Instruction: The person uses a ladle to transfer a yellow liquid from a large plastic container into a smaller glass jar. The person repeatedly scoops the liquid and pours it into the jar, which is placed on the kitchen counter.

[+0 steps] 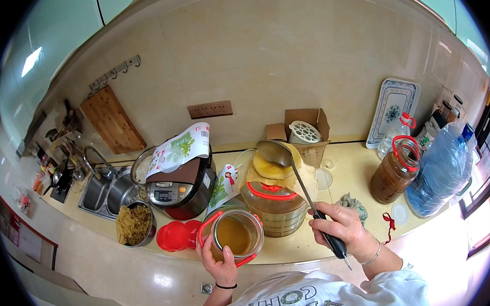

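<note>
My left hand (218, 257) grips the near side of a wide-mouthed jar (257, 241) with a red plastic handle. Cloudy amber liquid (232, 234) stands inside it. In my right hand (340, 228) is the black handle of a metal ladle (276, 152). The ladle's bowl hangs over a large ribbed jar (281, 217) with a red carrying handle, which holds brownish liquid. Pale cloth (308, 177) drapes over that jar's mouth, with a yellow mass or wet patch (265, 168) under the ladle. Whether the ladle touches it, I cannot tell.
Left along the counter are red plastic lids (178, 236), a pot of brown mash (141, 224), a rice cooker (181, 187) and a double sink (120, 192). Rightward stand a filled brown jar (387, 181) and a bagged blue bottle (439, 175). Behind sits a cardboard box (315, 150).
</note>
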`<act>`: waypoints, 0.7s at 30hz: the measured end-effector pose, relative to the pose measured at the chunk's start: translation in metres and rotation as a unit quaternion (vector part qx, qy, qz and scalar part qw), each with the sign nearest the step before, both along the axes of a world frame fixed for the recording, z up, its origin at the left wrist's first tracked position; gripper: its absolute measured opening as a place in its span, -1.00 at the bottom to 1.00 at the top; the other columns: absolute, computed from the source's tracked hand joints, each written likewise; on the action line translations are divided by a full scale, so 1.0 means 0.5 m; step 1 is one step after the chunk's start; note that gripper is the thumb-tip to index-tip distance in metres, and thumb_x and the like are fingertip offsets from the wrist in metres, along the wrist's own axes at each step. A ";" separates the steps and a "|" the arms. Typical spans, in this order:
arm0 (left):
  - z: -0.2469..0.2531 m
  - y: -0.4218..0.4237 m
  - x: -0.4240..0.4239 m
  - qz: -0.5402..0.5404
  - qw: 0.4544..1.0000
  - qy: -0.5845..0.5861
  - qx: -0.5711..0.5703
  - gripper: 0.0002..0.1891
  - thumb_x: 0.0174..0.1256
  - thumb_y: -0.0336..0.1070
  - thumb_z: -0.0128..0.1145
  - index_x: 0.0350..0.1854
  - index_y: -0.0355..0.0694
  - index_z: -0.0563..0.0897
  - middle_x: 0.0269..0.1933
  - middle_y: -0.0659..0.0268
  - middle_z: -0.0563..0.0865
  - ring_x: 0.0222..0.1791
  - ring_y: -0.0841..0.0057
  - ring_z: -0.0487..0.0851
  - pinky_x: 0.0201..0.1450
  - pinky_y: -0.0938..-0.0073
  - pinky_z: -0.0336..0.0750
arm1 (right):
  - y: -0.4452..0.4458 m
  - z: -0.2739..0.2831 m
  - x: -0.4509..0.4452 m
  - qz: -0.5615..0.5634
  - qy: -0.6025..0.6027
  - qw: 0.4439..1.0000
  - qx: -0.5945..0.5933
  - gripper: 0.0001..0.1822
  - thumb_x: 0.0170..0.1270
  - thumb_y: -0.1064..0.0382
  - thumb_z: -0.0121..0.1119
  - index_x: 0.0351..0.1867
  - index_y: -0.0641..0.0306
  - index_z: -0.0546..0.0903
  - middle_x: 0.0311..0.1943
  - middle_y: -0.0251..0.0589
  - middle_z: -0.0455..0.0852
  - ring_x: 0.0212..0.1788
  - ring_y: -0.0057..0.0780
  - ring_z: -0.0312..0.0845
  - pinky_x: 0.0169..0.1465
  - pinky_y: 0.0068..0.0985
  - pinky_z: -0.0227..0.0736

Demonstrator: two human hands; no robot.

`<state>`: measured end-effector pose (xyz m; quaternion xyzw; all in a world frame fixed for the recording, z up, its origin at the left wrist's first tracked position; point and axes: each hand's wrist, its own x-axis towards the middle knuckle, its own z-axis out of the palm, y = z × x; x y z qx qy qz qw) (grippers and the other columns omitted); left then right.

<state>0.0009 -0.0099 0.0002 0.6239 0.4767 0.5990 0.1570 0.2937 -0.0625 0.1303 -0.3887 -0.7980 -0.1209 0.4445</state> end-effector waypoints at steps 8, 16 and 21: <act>0.002 0.001 0.002 0.000 1.000 -0.003 0.001 -0.55 0.36 -0.26 0.18 0.23 -0.35 0.50 0.22 0.04 0.51 0.28 0.15 0.45 0.41 0.12 0.27 | 0.003 0.003 0.003 0.009 0.055 0.998 0.013 -0.57 -0.11 0.50 0.48 -0.13 0.15 0.68 -0.05 -0.01 0.71 -0.23 -0.20 0.76 -0.24 -0.42 0.71; -0.010 0.002 -0.005 -0.005 1.000 0.009 -0.001 -0.48 0.23 -0.37 0.22 0.26 -0.35 0.48 0.26 -0.07 0.46 0.31 0.04 0.41 0.39 0.06 0.29 | 0.050 0.009 0.032 -0.019 0.016 1.000 -0.011 -0.53 -0.06 0.52 0.47 -0.06 0.11 0.64 -0.04 -0.02 0.69 -0.22 -0.17 0.74 -0.24 -0.38 0.67; -0.012 0.004 -0.006 -0.013 1.000 0.006 0.003 -0.48 0.21 -0.37 0.22 0.26 -0.35 0.48 0.26 -0.06 0.46 0.30 0.04 0.42 0.37 0.07 0.30 | 0.045 0.009 0.039 0.030 -0.005 0.999 -0.024 -0.54 -0.09 0.48 0.48 -0.07 0.13 0.65 -0.04 -0.01 0.70 -0.21 -0.13 0.74 -0.23 -0.36 0.69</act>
